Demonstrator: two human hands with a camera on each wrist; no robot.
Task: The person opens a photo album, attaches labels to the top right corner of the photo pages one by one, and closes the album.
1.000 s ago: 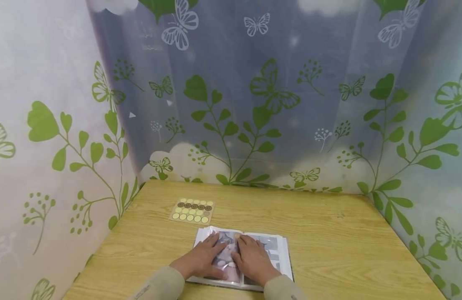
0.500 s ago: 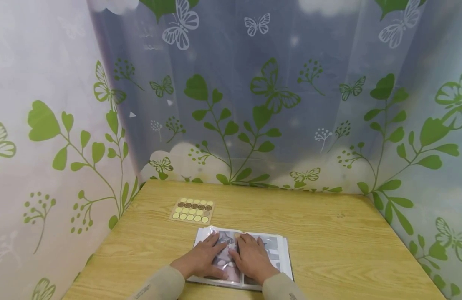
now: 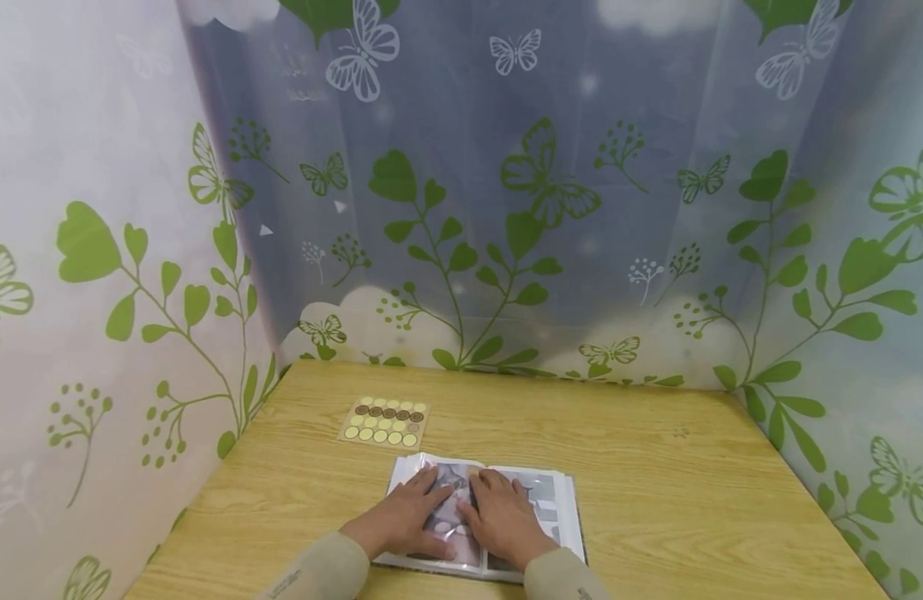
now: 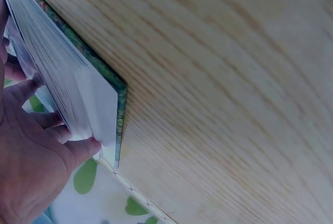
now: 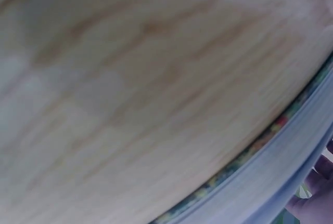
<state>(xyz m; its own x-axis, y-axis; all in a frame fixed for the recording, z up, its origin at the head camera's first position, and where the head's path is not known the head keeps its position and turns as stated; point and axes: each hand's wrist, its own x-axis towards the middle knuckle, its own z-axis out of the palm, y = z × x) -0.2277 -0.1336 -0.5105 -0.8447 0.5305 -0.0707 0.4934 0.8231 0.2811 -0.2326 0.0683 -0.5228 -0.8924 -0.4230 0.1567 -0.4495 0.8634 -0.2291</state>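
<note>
An open photo album [image 3: 572, 517] with clear page sleeves lies near the table's front edge. My left hand [image 3: 397, 517] rests on its left page with the fingers spread over a picture [image 3: 453, 546]. Close to the centre fold, my right hand [image 3: 506, 517] lies across the right page, its thumb reaching onto the left one. The right index fingertip is at the top inner corner of the left page. In the left wrist view, fingertips of the left hand [image 4: 36, 156] touch the thick page stack [image 4: 57, 63]. The green patterned cover [image 5: 250, 151] shows in the right wrist view.
Beyond the album, to the left, lies a sheet of round stickers [image 3: 386, 422] in yellow and brown rows, with one paler spot at its right side. The wood-grain table [image 3: 656, 467] is bordered by curtains [image 3: 461, 250] printed with leaves and butterflies.
The right hand's thumb and fingers have shifted slightly left over the page. The left hand, album and sticker sheet stay put.
</note>
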